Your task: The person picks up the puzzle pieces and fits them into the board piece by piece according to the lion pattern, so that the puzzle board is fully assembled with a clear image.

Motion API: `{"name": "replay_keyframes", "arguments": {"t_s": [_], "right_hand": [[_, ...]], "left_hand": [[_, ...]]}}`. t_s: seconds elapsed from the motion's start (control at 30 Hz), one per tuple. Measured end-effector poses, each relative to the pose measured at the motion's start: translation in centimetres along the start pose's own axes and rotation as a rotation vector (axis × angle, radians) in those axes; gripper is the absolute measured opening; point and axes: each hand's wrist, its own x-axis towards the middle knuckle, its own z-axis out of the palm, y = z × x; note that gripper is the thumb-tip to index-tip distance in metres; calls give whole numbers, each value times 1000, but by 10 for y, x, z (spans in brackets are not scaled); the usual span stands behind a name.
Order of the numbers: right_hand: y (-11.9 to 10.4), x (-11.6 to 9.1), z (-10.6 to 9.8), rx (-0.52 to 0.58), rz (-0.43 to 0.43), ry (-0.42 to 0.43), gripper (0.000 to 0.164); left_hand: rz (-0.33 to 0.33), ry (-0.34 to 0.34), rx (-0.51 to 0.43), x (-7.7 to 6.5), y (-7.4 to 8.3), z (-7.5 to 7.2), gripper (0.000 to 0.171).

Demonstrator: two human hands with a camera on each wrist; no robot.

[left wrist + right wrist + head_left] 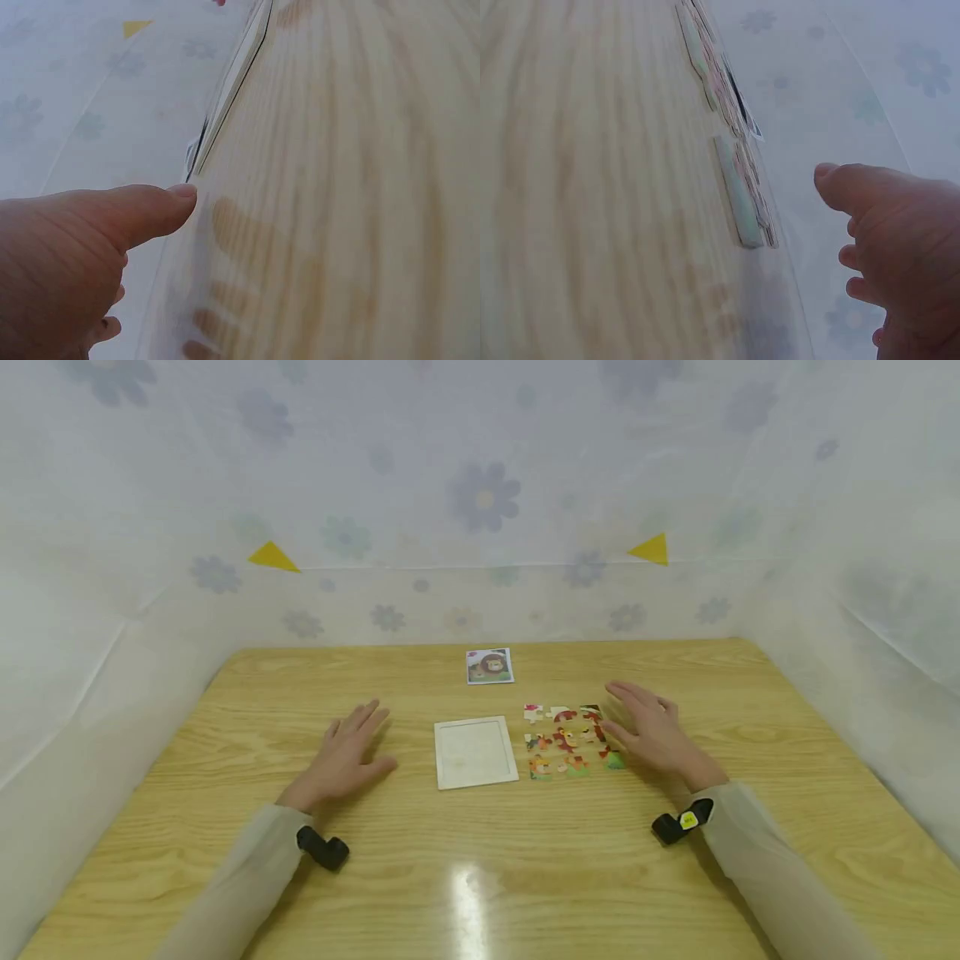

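Several jigsaw puzzle pieces (565, 740) lie spread in rough rows on the table, printed in red, orange and green. Left of them is a square white puzzle tray (476, 753) with a raised rim and nothing in it. My right hand (651, 731) is at the right edge of the pieces, fingers extended, holding nothing; in the right wrist view its thumb (847, 187) stands apart from the pieces (739, 199). Left of the tray, my left hand (348, 756) has its fingers spread and holds nothing. The left wrist view shows its thumb (157, 214) near the tray's edge (236, 82).
A picture card with a lion (490, 667) lies behind the tray near the table's far edge. Flower-patterned white sheeting (480, 585) encloses the wooden table (375, 877) at the back and sides. Two yellow triangles (651, 550) are on the back sheet.
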Motion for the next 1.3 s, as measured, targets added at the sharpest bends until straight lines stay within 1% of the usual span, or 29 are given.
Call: {"name": "replay_keyframes", "arguments": {"t_s": [0.23, 0.43, 0.63, 0.8, 0.87, 1.0, 1.1, 1.3], "right_hand": [[-9, 14, 8, 40, 10, -36, 58], [-24, 27, 16, 60, -33, -42, 47], [-35, 37, 29, 65, -48, -72, 41], [-41, 43, 34, 61, -60, -76, 39], [-42, 47, 36, 55, -69, -91, 40], [-46, 55, 42, 57, -79, -152, 43], [-50, 60, 46, 80, -76, -190, 42], [-59, 72, 47, 87, -70, -201, 37]], "left_hand": [[52, -17, -62, 5, 5, 13, 70], [87, -34, -119, 8, 12, 23, 66], [87, -37, -103, 10, 20, 30, 63], [97, -41, -142, 13, 28, 34, 63], [105, -46, -148, 14, 31, 35, 62], [108, -44, -125, 13, 33, 39, 61], [106, -35, -120, 11, 34, 39, 60], [119, -9, -142, 14, 34, 40, 58]]}}
